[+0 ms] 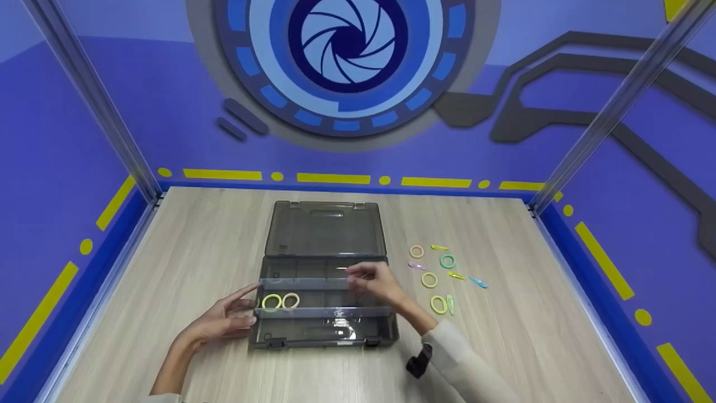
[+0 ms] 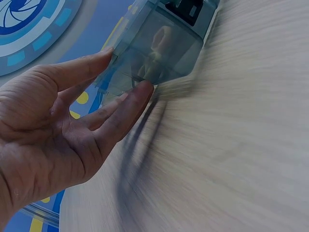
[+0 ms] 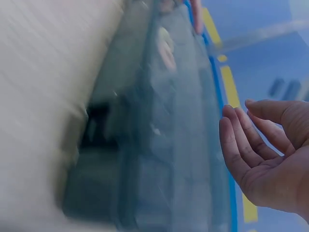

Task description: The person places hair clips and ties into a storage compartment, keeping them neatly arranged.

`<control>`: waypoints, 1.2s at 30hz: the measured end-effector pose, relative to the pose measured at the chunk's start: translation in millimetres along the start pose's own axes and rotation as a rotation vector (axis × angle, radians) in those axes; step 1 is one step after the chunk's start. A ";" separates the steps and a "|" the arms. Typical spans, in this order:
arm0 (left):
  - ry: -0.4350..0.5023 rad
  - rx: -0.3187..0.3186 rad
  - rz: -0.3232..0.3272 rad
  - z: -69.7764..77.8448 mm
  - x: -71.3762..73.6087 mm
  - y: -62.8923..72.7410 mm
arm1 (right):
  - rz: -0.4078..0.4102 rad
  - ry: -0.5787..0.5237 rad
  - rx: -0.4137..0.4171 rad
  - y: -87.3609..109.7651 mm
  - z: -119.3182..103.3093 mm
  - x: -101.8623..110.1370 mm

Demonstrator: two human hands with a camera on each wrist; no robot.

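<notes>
A grey see-through storage box (image 1: 327,327) lies with its lid (image 1: 324,229) swung back. My left hand (image 1: 215,319) is at the box's left end, fingertips and thumb touching its side. Two rings that look like hair ties, one yellow (image 1: 264,301) and one peach (image 1: 298,301), sit side by side in the middle row at the left. Over the right part of the box is my right hand (image 1: 377,280), fingers loosely bent; the right wrist view shows nothing between them. Through the box wall (image 2: 178,53), the left wrist view shows the two rings dimly.
Right of the box lie several more rings, among them a green one (image 1: 441,261) and a peach one (image 1: 411,252). Small hair clips lie among them, including a blue one (image 1: 478,282) and a green one (image 1: 451,305). Blue panels (image 1: 140,112) enclose the table.
</notes>
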State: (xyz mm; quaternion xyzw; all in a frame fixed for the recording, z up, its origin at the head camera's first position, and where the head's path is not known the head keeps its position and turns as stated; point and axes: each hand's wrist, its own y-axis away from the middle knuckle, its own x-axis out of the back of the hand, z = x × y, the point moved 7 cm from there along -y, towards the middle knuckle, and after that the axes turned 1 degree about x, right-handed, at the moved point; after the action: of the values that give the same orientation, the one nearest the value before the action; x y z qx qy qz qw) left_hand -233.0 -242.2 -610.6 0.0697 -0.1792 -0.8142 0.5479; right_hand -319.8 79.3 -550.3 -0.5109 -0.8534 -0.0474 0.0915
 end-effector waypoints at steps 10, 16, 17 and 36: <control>-0.010 -0.012 0.004 0.1 1.7 0.5 | 0.210 0.040 -0.107 23.6 13.6 106.4; -0.001 -0.009 0.003 -0.5 1.8 0.5 | 0.276 0.013 -0.164 42.1 37.2 151.0; -0.005 -0.011 0.005 -0.2 2.0 0.4 | 0.287 0.005 -0.176 45.1 41.7 156.6; -0.041 -0.031 0.014 1.9 1.0 -1.0 | 0.448 0.061 -0.358 68.1 108.5 203.4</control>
State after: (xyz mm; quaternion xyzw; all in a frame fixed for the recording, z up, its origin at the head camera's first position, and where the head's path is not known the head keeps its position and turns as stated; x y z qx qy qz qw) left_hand -234.9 -242.4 -609.1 0.0431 -0.1783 -0.8141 0.5509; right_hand -365.4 306.1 -615.7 -0.6931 -0.6942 -0.1913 0.0336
